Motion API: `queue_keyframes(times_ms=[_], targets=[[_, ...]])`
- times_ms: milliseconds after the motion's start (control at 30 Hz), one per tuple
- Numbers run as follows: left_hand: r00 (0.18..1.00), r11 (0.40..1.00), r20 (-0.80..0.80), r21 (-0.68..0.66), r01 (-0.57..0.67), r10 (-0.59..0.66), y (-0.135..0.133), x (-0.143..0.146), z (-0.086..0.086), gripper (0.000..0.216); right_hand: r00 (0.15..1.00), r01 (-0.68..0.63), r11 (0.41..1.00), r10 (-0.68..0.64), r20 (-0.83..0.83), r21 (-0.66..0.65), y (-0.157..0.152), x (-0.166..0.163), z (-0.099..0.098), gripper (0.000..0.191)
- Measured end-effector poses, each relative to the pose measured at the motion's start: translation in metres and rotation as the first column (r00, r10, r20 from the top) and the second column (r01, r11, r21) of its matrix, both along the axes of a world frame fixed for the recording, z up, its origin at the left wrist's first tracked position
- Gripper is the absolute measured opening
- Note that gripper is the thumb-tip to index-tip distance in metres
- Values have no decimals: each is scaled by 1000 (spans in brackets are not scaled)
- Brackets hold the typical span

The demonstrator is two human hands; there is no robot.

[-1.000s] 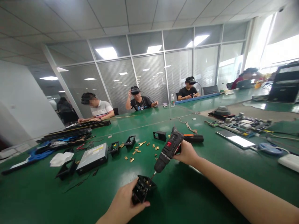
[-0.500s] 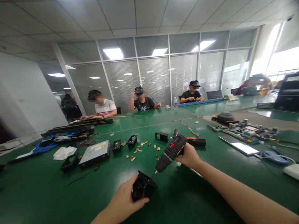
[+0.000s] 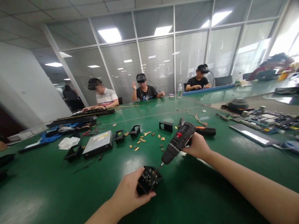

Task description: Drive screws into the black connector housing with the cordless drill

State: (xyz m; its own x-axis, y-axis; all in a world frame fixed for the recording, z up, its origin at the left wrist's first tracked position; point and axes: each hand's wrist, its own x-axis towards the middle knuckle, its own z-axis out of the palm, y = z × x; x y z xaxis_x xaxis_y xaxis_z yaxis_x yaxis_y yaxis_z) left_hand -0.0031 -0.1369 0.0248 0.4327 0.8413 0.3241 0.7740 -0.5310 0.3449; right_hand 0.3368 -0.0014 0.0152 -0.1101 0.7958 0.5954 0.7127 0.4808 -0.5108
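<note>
My left hand [image 3: 130, 189] grips a small black plastic housing [image 3: 148, 180], tilted above the green table, with tiny brass-coloured bits showing inside it. Wrapped around the handle of a black cordless drill [image 3: 178, 141] is my right hand [image 3: 197, 146]. The drill's thin bit slants down to the housing's right upper edge; whether its tip touches cannot be made out. Beyond the housing lie several small brass plates [image 3: 140, 140]. More black frames stand around them, one at the back [image 3: 165, 126] and another [image 3: 135, 131] farther left.
A silver optical drive [image 3: 98, 143] lies to the left, beside a white tissue [image 3: 68, 142]. At right are a phone [image 3: 252, 134] and a circuit board assembly [image 3: 263, 116]. A black cylinder [image 3: 207, 131] lies behind my right hand. Several people sit across the table.
The view has tilted downward. The housing has turned in my left hand so its inside shows more, and the drill bit has shifted from its inside to its edge.
</note>
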Motion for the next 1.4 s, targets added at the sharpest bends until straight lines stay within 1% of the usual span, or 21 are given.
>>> queue_keyframes(times_ms=[133,267,333,600,700,867,967,1200,1300,1400], targets=[[997,997,-64,54,54,-50,-1,2,1,54,1000,4,1000,-4,0,18,-1,0,3,38],[994,986,-52,131,105,-99,-2,3,-2,62,1000,14,1000,-14,-11,18,-1,1,2,38],[993,982,-47,148,117,-112,-3,3,-3,63,1000,15,1000,-15,-12,12,0,2,0,37],[992,988,-52,95,123,-118,-5,5,1,62,1000,8,1000,-7,-11,24,0,5,0,29],[992,986,-55,116,120,-114,-4,4,0,64,1000,-4,1000,4,-9,25,1,4,0,30],[989,981,-44,132,143,-138,-4,5,0,64,1000,22,1000,-22,13,-16,1,3,-1,33],[989,978,-44,149,146,-141,-4,5,-1,63,1000,30,1000,-30,7,-2,1,3,-1,35],[996,988,-59,136,74,-67,-4,3,-6,67,999,7,1000,-7,-42,4,1,3,-1,32],[997,990,-59,125,65,-58,-3,3,-6,66,998,4,1000,-3,-58,11,1,3,-2,32],[997,991,-52,116,69,-63,-3,4,-5,65,999,27,999,-26,-30,30,0,2,-2,35]])
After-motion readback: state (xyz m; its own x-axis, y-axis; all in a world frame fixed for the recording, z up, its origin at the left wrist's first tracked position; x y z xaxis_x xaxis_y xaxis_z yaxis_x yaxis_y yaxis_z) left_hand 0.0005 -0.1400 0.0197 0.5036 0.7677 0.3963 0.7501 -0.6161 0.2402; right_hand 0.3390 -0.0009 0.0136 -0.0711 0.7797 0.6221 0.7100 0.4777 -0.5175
